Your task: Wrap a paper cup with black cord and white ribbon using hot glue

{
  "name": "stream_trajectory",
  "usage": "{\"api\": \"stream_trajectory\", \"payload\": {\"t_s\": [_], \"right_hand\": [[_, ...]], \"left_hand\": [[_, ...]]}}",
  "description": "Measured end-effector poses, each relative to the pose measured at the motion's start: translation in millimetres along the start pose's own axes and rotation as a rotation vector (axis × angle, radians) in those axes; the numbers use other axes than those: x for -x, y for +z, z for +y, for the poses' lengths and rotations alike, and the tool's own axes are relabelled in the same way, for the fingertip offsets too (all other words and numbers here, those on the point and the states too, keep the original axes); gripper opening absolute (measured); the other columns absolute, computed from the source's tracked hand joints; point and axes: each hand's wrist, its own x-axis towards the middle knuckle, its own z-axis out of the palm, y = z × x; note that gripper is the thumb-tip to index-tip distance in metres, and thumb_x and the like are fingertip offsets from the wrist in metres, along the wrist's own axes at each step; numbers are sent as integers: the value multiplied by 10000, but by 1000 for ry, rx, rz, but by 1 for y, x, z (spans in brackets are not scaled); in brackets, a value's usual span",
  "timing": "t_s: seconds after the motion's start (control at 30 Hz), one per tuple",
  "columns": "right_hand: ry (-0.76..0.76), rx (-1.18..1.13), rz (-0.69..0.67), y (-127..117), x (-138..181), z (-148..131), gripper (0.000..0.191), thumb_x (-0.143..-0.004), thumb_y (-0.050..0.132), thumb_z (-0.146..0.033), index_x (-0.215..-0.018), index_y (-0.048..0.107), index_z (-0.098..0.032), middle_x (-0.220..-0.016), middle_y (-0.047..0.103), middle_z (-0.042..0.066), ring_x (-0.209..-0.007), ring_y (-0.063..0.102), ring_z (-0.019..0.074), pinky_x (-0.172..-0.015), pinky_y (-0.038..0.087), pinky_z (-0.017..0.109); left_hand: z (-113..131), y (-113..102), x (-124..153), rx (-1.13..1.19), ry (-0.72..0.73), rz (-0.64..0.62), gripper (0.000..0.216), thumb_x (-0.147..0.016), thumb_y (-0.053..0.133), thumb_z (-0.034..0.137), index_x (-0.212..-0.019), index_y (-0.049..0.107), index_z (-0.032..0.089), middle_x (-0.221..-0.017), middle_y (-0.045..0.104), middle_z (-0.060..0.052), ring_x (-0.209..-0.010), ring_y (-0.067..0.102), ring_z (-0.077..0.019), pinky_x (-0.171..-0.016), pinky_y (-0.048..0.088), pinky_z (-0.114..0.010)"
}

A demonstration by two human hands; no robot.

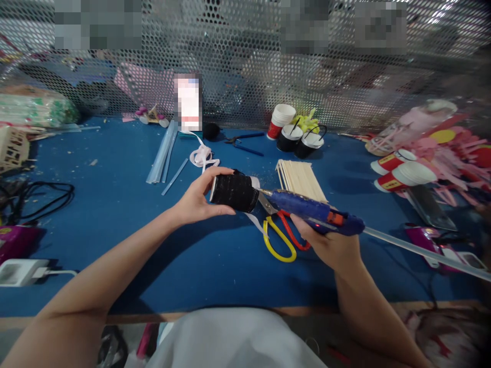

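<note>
My left hand (199, 199) grips a paper cup wrapped in black (235, 191), tipped on its side above the table. In my right hand (333, 243) is a blue hot glue gun (307, 207) with an orange switch, a long clear glue stick running out of its back. The gun's nozzle touches or nearly touches the right end of the cup; I cannot tell which. Below the gun lie scissors (282, 245) with one yellow and one red handle, partly hidden by the gun and my hand. White ribbon (203, 155) lies loosely coiled behind my left hand.
Wooden sticks (301, 179) lie behind the gun. Farther back stand two black-wrapped cups (289, 138), stacked white cups (282, 117) and blue-handled pliers (247, 143). Clear glue sticks (163, 153) lie left of the ribbon. Pink pieces and red cups (402, 176) crowd the right; black cable (42, 199) lies left.
</note>
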Motion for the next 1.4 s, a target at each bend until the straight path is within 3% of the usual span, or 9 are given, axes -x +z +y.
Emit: {"api": "stream_trajectory", "payload": {"t_s": [0.47,0.77,1.17,1.4], "right_hand": [[-76,-15,2,2,-1,0,46,-780,607,-202,-820,598,-225,-732,689,12,-657,672,187,-603,557,277],[9,-53,-48,2,0,-2,50,-783,611,-218,-832,601,-225,-770,695,25,-780,678,211,-650,558,287],[-25,-51,18,1,-2,-2,68,-763,631,-207,-829,621,-217,-769,706,18,-690,680,195,-648,565,282],[-61,20,-21,1,0,2,90,-779,595,-196,-831,658,-234,-854,718,30,-798,686,227,-760,558,337]], "left_hand": [[-1,0,0,-53,34,12,701,-597,808,353,-1200,474,221,-1167,542,-107,-1071,556,-247,-905,468,-374],[-1,-1,-1,-127,69,-19,702,-596,801,390,-1194,479,212,-1153,552,-120,-1062,546,-258,-912,452,-396],[0,-1,0,-64,60,-4,702,-605,803,359,-1206,472,207,-1150,544,-110,-1050,555,-237,-888,469,-362],[0,0,-1,-38,57,-23,703,-605,806,335,-1209,468,212,-1153,536,-110,-1052,555,-237,-884,476,-356]]}}
